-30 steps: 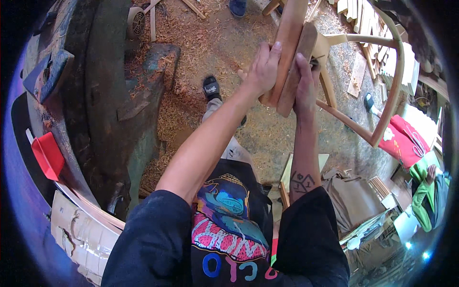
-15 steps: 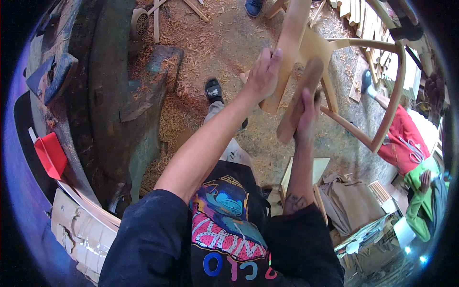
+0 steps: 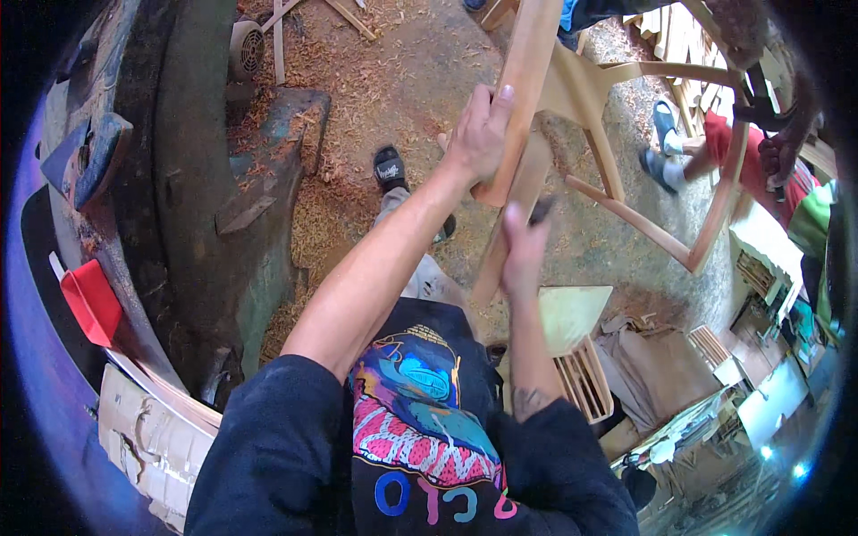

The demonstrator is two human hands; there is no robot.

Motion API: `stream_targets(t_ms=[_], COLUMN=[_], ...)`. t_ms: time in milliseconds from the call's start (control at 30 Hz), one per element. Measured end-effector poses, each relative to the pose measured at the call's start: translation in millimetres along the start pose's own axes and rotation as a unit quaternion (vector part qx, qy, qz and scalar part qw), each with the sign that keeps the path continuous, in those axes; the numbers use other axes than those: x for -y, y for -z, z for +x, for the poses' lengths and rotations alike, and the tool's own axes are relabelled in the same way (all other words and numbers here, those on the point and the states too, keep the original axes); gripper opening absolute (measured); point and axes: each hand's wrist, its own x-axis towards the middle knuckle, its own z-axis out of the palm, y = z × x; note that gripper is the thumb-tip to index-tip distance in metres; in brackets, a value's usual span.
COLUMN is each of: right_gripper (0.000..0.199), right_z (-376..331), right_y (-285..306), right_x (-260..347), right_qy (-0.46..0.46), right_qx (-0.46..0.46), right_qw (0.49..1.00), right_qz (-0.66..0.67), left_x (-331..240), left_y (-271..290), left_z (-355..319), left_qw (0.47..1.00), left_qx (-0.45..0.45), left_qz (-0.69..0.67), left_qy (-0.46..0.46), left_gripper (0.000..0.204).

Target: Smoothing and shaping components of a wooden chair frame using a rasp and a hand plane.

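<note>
My left hand (image 3: 483, 138) is closed around the lower part of a long pale wooden piece (image 3: 531, 55), with the thumb lying along its face. This piece slants up and leaves the top of the view. Just below and beside it, my right hand (image 3: 525, 246), blurred by motion, grips a long narrow wooden block (image 3: 529, 170). A dark part sticks out beside the right thumb; what it is I cannot make out. The block's upper end lies close along the pale piece; whether they touch I cannot tell.
A wooden chair frame (image 3: 572, 89) with a curved rail stands beyond my hands. A dark machine (image 3: 201, 179) fills the left side, with wood shavings (image 3: 349, 116) around it. At right is a person in red shorts (image 3: 760, 165). A slatted wooden piece (image 3: 585, 380) lies below right.
My right hand has drawn the wooden block down and left, toward my body. The left hand and pale piece have shifted slightly left. An arm and dark clothing have appeared at the upper right.
</note>
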Motion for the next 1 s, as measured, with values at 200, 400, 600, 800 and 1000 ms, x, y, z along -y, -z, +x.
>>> stream_targets(t_ms=[200, 400, 600, 800, 1000], right_gripper=[0.062, 0.040, 0.037, 0.039, 0.047], right_z=[-33, 85, 101, 42, -7], right_y=[35, 8, -17, -6, 10], right_x=[-37, 31, 46, 18, -10], right_qy=[-0.043, 0.071, 0.146, 0.130, -0.011], right_qx=[-0.016, 0.050, 0.072, 0.074, 0.031], right_qw=[0.991, 0.991, 0.971, 0.976, 0.988], right_qz=[0.127, 0.104, 0.175, 0.160, 0.148], left_x=[0, 5, 7, 6, 4], left_y=[-1, 0, 1, 1, -1], left_z=[-2, 2, 3, 0, 2], left_qw=[1.000, 1.000, 0.999, 1.000, 1.000], left_qx=[0.010, 0.000, 0.032, 0.019, -0.001], left_qz=[-0.020, 0.009, -0.021, -0.020, 0.004], left_qy=[0.007, 0.005, 0.025, 0.003, -0.030], left_gripper=[0.048, 0.049, 0.047, 0.047, 0.050])
